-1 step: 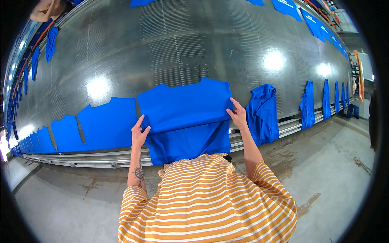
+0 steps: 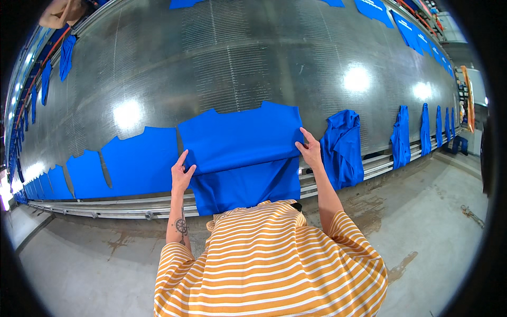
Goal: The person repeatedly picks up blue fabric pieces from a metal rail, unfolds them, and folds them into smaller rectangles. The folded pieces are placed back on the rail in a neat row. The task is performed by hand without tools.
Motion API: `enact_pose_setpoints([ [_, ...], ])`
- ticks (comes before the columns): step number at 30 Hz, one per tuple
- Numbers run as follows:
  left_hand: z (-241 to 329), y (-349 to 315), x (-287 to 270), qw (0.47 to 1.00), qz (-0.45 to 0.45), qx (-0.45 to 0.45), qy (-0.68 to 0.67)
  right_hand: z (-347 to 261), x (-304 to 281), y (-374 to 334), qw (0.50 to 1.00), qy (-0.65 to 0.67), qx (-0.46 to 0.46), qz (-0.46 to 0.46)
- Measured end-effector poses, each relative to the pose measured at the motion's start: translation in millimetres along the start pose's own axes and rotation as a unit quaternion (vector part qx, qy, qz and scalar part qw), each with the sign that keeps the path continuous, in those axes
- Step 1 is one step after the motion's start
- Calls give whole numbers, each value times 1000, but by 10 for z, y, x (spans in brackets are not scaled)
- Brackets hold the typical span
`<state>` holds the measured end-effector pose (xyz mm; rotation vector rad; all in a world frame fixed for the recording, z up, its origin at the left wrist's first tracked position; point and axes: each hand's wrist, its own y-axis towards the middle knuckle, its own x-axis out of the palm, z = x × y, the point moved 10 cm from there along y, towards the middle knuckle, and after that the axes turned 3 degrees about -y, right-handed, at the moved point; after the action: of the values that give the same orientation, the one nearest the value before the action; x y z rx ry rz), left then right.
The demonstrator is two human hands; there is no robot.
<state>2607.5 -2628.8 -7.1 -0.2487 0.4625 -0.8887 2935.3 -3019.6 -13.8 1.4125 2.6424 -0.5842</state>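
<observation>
A blue fabric panel (image 2: 243,132), cut like a shirt body with a neck notch at its far edge, lies in front of me on a long metal-topped table (image 2: 274,63). A fold crosses its middle, and the lower part drapes over the near rail toward my body. My left hand (image 2: 181,173) holds the panel's left edge near the fold, thumb and forefinger showing. At the right edge, slightly farther up, my right hand (image 2: 310,150) holds it likewise. The undersides of both grips are hidden.
Flat blue panels (image 2: 140,161) line the table's near side leftward. Bunched blue pieces (image 2: 342,148) lie rightward, partly over the metal rail (image 2: 377,165). Printed blue panels (image 2: 404,30) lie along the far right edge. Another person's arm (image 2: 58,16) shows at far left. Concrete floor (image 2: 422,227) lies below.
</observation>
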Motion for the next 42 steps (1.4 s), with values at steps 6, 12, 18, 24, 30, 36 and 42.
enact_pose_setpoints([
  [6,-18,92,11,1000,8,9,-14,-131,-16,99,997,-72,-20,10],
  [12,-17,78,21,999,11,30,-12,-262,-31,84,991,-134,-17,11],
  [18,47,57,49,997,22,56,42,-392,-6,31,977,-210,-22,6],
  [24,466,-85,-59,939,188,177,229,-848,107,21,879,-421,-203,89],
  [30,1188,427,1390,889,36,300,345,-1145,1562,283,837,-440,-320,-58],
  [36,1022,731,1823,859,-22,299,415,-1036,2142,494,803,-479,-331,-126],
  [42,980,773,1646,875,-2,277,398,-1030,1858,567,841,-437,-294,-120],
])
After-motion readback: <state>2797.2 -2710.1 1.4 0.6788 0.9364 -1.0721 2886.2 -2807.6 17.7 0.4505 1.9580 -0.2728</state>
